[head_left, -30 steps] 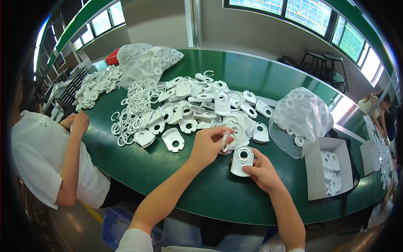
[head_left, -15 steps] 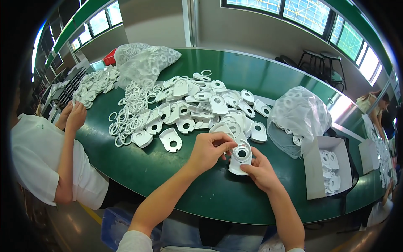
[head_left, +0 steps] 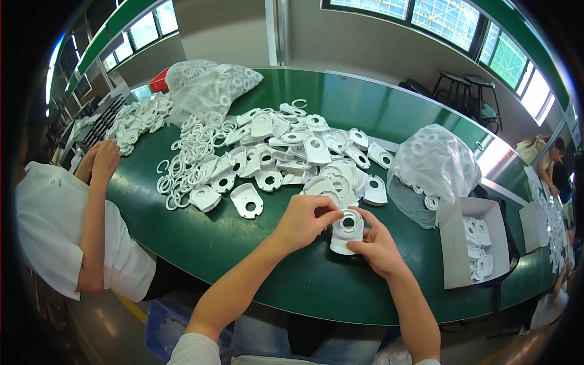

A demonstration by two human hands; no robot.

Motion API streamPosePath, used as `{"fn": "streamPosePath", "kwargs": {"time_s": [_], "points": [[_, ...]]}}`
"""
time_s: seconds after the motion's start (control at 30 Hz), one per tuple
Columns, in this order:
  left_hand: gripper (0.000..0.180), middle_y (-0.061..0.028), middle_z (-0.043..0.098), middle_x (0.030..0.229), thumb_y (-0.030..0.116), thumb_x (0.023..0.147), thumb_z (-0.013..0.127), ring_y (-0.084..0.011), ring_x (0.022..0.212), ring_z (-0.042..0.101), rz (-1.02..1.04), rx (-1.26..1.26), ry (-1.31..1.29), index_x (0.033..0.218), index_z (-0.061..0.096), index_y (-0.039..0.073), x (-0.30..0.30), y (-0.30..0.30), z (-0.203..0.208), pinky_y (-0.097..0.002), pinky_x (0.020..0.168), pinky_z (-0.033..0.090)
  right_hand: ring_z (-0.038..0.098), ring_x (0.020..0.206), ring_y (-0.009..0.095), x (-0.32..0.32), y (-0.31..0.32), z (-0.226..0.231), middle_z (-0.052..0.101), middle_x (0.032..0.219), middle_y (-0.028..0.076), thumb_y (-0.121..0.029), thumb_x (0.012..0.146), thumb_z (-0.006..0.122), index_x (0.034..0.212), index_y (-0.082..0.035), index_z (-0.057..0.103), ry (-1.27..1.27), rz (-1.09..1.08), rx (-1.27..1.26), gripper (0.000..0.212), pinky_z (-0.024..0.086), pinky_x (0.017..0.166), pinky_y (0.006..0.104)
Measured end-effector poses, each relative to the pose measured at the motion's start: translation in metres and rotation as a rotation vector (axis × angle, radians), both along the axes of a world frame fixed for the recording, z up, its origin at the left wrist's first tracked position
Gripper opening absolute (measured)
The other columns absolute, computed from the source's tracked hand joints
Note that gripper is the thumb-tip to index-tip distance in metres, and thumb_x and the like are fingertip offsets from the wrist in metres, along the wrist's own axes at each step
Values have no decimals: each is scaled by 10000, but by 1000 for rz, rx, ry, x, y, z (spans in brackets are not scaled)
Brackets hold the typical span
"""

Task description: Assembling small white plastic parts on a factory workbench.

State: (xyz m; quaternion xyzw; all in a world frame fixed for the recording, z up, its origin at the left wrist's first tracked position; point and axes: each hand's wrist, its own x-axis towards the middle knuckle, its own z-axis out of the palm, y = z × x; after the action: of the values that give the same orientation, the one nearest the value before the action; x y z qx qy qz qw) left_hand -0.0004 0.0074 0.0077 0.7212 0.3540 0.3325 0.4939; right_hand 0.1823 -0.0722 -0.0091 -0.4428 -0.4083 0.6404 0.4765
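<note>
My right hand (head_left: 378,243) grips a white plastic plate (head_left: 344,246), rounded at one end with a round hole. Its thumb lies on the front face and its fingers wrap the right side. A thin white ring (head_left: 348,233) lies around the hole. My left hand (head_left: 304,222) is closed in a pinch, thumb and fingertips at the ring's upper left edge; the fingertips are partly hidden. Just beyond my hands spreads a heap of similar white plates (head_left: 292,149), with a pile of loose white rings (head_left: 181,173) on its left.
A clear bag of white parts (head_left: 432,164) and a white box (head_left: 453,258) holding several plates stand at the right of the green table (head_left: 292,286). Another bag of rings (head_left: 213,88) lies at the far left. A co-worker (head_left: 79,225) sits on my left.
The ring, raised and tilted before, now lies flatter on the plate around its hole. My left hand stays pinched near it. The co-worker's hands have lowered slightly.
</note>
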Motion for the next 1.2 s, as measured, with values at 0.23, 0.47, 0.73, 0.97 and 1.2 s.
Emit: {"fn": "streamPosePath", "kwargs": {"time_s": [0.23, 0.47, 0.73, 0.97, 1.2], "points": [[93, -95, 625, 699, 73, 791, 677, -179, 582, 585, 4, 426, 71, 843, 675, -4, 0, 1, -4, -281, 543, 448, 624, 987, 204, -2, -1, 1, 618, 1088, 158, 121, 716, 580, 1387, -16, 324, -60, 33, 10, 731, 489, 850, 305], [89, -105, 623, 741, 80, 783, 682, -247, 623, 601, 33, 589, 103, 848, 680, 19, 4, -2, -8, -314, 570, 472, 619, 873, 124, -5, -1, 1, 643, 984, 108, 61, 804, 587, 1382, -49, 352, -88, 30, 50, 634, 473, 740, 241], [103, -94, 630, 748, 91, 785, 697, -225, 599, 598, 29, 555, 58, 858, 677, 20, 5, -8, -5, -297, 551, 469, 604, 824, 94, -2, -2, -3, 646, 972, 95, 76, 828, 565, 1371, -33, 371, -140, -6, 117, 587, 452, 687, 210], [117, -86, 636, 750, 64, 794, 697, -167, 589, 599, -7, 481, -8, 895, 674, 10, 6, -9, -1, -268, 545, 466, 609, 847, 101, -1, -1, 1, 646, 979, 91, 103, 805, 554, 1362, -17, 390, -116, -54, 122, 593, 471, 723, 217], [150, -70, 634, 773, 41, 788, 689, -142, 622, 614, -12, 400, 7, 934, 669, 15, 7, -9, 0, -243, 571, 492, 618, 837, 112, -1, -1, 0, 650, 979, 94, 110, 792, 550, 1366, -9, 396, -58, -89, 115, 607, 478, 726, 227]]}}
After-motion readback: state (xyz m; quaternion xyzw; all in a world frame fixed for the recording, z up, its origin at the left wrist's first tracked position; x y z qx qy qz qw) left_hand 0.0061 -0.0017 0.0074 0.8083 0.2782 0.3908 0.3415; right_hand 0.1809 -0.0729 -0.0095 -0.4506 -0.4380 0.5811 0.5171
